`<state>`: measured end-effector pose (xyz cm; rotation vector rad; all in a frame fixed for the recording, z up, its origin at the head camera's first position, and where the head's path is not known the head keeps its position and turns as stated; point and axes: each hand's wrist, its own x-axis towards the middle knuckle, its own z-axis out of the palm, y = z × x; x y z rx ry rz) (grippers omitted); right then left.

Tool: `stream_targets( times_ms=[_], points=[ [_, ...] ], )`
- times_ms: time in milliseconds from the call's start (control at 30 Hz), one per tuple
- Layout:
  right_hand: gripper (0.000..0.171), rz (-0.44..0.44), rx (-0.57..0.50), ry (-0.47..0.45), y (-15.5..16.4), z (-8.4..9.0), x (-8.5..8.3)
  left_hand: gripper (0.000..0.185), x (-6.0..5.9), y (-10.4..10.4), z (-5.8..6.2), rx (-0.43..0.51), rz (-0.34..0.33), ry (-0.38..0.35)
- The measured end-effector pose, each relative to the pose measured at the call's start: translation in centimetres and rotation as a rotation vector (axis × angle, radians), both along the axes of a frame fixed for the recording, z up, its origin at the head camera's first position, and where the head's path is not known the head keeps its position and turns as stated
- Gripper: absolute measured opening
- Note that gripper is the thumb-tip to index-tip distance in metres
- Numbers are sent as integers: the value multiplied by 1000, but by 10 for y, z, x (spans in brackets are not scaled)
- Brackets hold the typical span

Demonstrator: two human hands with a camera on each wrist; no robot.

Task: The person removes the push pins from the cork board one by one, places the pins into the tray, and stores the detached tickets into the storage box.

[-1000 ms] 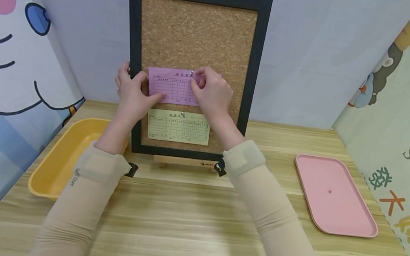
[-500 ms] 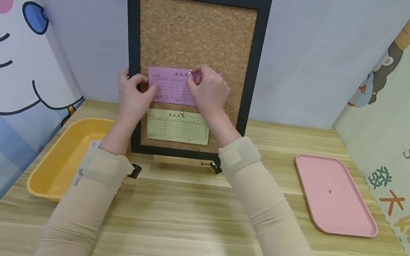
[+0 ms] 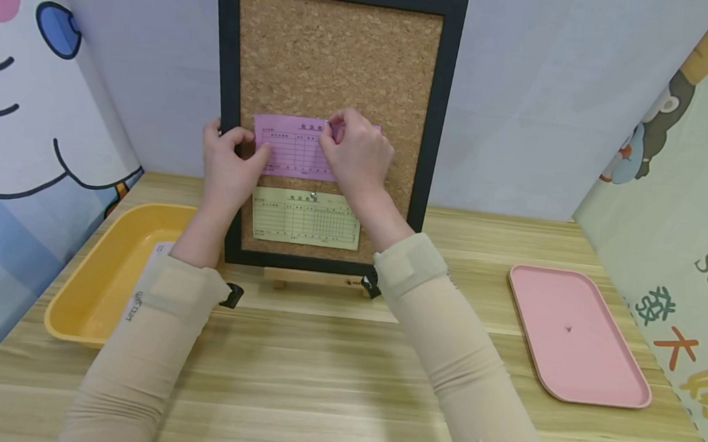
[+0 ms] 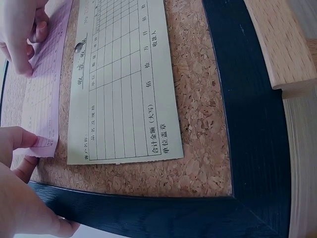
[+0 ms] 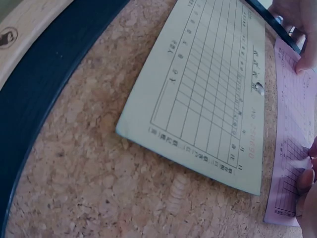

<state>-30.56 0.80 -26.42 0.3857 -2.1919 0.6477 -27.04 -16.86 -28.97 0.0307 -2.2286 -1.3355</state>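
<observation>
Lying at far left: a yellow tray [image 3: 94, 278] sat on the wooden table [image 3: 331, 377], a slip of paper partly visible inside it.
Left hand: the left hand [image 3: 228, 164] gripped the black left frame of the cork board [image 3: 335, 55], its thumb pressing the left end of the pink slip [image 3: 288, 149] against the cork.
Pink slip: it lay flat on the board's middle, just above the yellow slip [image 3: 306, 219].
Yellow slip: it was fixed by a silver pin [image 3: 313, 195] near its top edge.
Right hand: the right hand [image 3: 355, 154] had fingertips pinched at the pink slip's top edge, on a small pin barely visible there.
Far right: a pink tray [image 3: 577, 336] lay on the table, well apart from the board.
</observation>
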Motion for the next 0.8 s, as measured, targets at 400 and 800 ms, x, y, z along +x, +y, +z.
stream_targets(
  times_ms=[400,800],
  points=[
    [13,29,61,24,0,4,-1,29,0,-1,0,-2,-4,19],
    [14,12,97,-29,2,6,-1,29,-2,-2,0,-28,1,7]
  ],
)
